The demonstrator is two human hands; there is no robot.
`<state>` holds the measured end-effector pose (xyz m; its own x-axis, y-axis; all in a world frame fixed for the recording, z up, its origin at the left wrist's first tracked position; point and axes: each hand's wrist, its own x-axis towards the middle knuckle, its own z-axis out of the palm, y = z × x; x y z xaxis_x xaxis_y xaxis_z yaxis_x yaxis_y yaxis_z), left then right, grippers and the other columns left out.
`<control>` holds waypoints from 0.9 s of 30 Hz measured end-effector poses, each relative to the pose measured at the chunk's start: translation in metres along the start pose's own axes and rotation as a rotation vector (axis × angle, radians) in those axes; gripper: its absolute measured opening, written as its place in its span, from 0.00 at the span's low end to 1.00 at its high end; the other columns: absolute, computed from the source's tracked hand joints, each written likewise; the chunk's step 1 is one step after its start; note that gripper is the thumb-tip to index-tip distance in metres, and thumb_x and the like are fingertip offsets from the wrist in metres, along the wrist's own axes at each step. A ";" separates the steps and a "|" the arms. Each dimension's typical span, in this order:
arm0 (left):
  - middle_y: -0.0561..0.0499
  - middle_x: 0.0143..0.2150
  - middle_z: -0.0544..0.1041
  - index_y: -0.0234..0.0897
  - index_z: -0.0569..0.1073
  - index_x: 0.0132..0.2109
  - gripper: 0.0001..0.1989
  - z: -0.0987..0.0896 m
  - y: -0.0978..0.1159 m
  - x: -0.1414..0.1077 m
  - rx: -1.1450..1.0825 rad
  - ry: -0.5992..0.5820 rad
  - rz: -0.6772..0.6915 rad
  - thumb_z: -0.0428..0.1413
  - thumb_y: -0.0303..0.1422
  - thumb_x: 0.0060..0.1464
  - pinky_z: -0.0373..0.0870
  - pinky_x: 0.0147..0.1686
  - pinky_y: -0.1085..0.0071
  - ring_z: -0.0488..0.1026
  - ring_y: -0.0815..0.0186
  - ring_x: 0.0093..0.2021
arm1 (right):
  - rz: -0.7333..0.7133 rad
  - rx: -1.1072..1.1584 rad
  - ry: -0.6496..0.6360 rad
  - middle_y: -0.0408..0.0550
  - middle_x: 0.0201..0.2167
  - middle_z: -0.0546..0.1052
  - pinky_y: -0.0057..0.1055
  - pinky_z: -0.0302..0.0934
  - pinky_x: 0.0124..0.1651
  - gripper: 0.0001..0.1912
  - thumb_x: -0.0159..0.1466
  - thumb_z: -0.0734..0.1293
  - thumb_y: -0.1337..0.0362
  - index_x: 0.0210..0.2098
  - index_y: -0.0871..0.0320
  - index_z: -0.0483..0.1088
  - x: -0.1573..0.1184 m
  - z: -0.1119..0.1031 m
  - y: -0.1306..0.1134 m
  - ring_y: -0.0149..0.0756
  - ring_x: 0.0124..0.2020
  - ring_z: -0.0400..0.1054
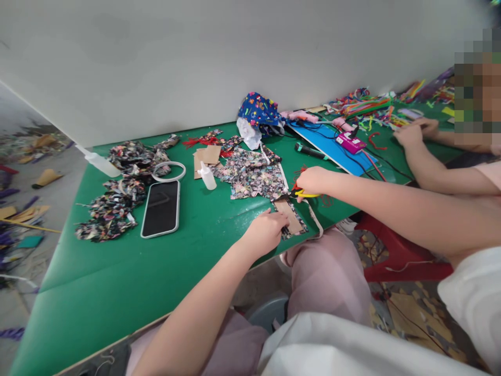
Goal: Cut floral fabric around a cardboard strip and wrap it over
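My right hand (310, 180) is closed around scissors (307, 194) with yellow handles and dark blades. The blades lie at the top edge of a small dark floral fabric piece (299, 211), near the larger floral cloth (256, 175). On the small piece rests a brown cardboard rectangle (291, 215). My left hand (268, 228) holds the cardboard and fabric down on the table with its fingers bent over them; the fingertips are partly hidden. A pale strip (314, 218) curves beside the piece, and red threads (300, 172) show by my right hand.
On the green table (136, 282) are a phone (161, 209), a white ring (169, 171), glue bottles (207, 176), crumpled floral fabric (113, 206), a blue board (332, 146) and pink glue guns (299, 116). A co-worker's hands (415, 133) are at the right. A red stool (403, 256) stands below.
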<state>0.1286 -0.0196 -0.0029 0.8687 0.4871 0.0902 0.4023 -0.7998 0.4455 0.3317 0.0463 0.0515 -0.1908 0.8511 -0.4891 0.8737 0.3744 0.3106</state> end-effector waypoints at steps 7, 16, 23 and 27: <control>0.47 0.50 0.73 0.37 0.70 0.47 0.20 0.002 -0.001 -0.001 0.007 0.016 -0.010 0.45 0.20 0.48 0.55 0.58 0.60 0.68 0.64 0.52 | -0.030 -0.056 -0.096 0.62 0.30 0.77 0.32 0.58 0.30 0.37 0.51 0.58 0.36 0.33 0.66 0.75 -0.004 -0.002 0.006 0.47 0.34 0.72; 0.48 0.50 0.73 0.36 0.71 0.46 0.20 0.001 -0.001 -0.001 0.013 0.024 0.018 0.45 0.20 0.48 0.60 0.55 0.67 0.67 0.66 0.53 | -0.052 -0.023 -0.122 0.60 0.29 0.76 0.31 0.56 0.26 0.41 0.48 0.54 0.32 0.33 0.63 0.75 -0.006 0.003 0.008 0.45 0.31 0.71; 0.47 0.50 0.73 0.36 0.71 0.46 0.20 0.003 -0.001 -0.002 0.023 0.039 0.020 0.45 0.19 0.48 0.61 0.54 0.67 0.67 0.65 0.52 | -0.067 -0.054 -0.107 0.59 0.30 0.76 0.33 0.58 0.30 0.40 0.47 0.56 0.32 0.35 0.62 0.74 -0.005 -0.002 -0.001 0.47 0.34 0.71; 0.47 0.49 0.74 0.36 0.71 0.45 0.19 0.004 -0.001 -0.001 0.027 0.043 0.024 0.45 0.19 0.49 0.62 0.54 0.67 0.68 0.65 0.52 | -0.030 -0.103 -0.027 0.61 0.32 0.76 0.35 0.59 0.32 0.37 0.48 0.57 0.33 0.33 0.62 0.74 -0.007 -0.008 -0.009 0.49 0.36 0.71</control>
<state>0.1285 -0.0203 -0.0072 0.8650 0.4821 0.1389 0.3899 -0.8201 0.4187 0.3213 0.0395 0.0589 -0.2030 0.8294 -0.5204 0.8169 0.4365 0.3770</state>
